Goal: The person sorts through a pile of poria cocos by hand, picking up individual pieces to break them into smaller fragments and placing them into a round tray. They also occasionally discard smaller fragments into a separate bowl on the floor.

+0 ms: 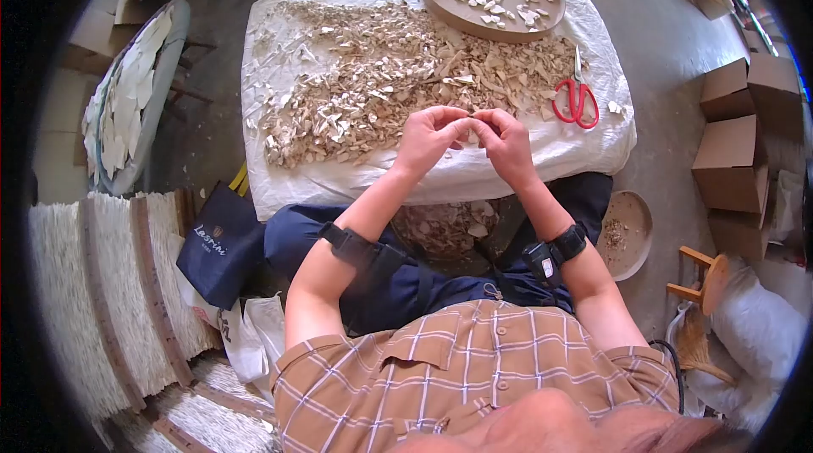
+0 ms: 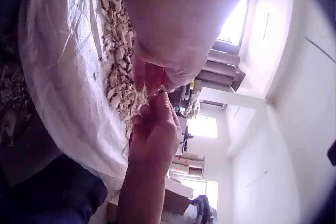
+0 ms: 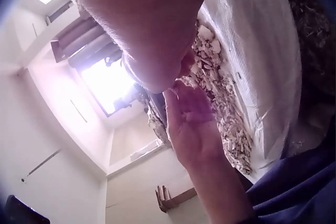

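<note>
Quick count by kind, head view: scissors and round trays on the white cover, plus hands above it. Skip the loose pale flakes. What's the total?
Scissors: 1, with red handles
Round tray: 1
Hands: 2, left hand and right hand
Total: 4

The left forearm (image 1: pixel 370 206) and right forearm (image 1: pixel 546 209) angle inward across the worktop's (image 1: pixel 584 161) near edge, elbows bent and set wide. The left hand (image 1: pixel 428 141) and right hand (image 1: pixel 508 148) meet above its near half — fingers curled, thumbs and forefingers pinched, the tips close together.
</note>
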`<state>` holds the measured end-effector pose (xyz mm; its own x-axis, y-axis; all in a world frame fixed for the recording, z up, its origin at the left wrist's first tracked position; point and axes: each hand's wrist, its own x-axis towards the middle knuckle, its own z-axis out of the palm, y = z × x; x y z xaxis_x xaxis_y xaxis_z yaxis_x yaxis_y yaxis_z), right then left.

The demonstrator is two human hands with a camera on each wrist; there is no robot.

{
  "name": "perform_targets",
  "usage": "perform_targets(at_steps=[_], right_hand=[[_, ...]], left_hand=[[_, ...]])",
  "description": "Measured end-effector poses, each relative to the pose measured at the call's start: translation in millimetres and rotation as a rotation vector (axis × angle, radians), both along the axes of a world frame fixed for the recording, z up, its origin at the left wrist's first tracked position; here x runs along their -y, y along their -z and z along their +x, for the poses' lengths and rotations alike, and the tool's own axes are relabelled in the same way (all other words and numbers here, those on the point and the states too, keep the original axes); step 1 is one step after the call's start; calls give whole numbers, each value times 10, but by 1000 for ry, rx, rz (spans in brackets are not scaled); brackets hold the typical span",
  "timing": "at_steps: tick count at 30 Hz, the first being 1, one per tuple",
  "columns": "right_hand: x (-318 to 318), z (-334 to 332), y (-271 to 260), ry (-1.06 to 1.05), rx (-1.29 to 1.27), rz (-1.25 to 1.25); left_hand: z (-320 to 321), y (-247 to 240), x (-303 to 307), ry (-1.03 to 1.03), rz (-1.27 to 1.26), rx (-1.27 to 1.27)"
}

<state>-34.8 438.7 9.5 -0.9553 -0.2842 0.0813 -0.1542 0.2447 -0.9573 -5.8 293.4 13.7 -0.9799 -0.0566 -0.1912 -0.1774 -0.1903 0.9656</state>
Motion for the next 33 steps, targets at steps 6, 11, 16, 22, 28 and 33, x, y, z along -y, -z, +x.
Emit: perform_targets(at_steps=[6,11,16,22,28,33], right_hand=[[76,84,-93,-9,-284,212],[-2,-15,6,-61,694,-501],[-23,35,38,-109,911,-854],[-219,19,161,-162,878,-916],[-298,97,136,-166,899,-924],[-438,114,317,-81,937,-840]], left_hand=[[51,14,27,29,-148,-77],[24,-64,98,50,345,67],[-3,-105,129,31,487,77],[-85,-82,309,-45,556,63],[-81,-118,317,-37,484,49],[-93,-138,357,-41,491,42]])
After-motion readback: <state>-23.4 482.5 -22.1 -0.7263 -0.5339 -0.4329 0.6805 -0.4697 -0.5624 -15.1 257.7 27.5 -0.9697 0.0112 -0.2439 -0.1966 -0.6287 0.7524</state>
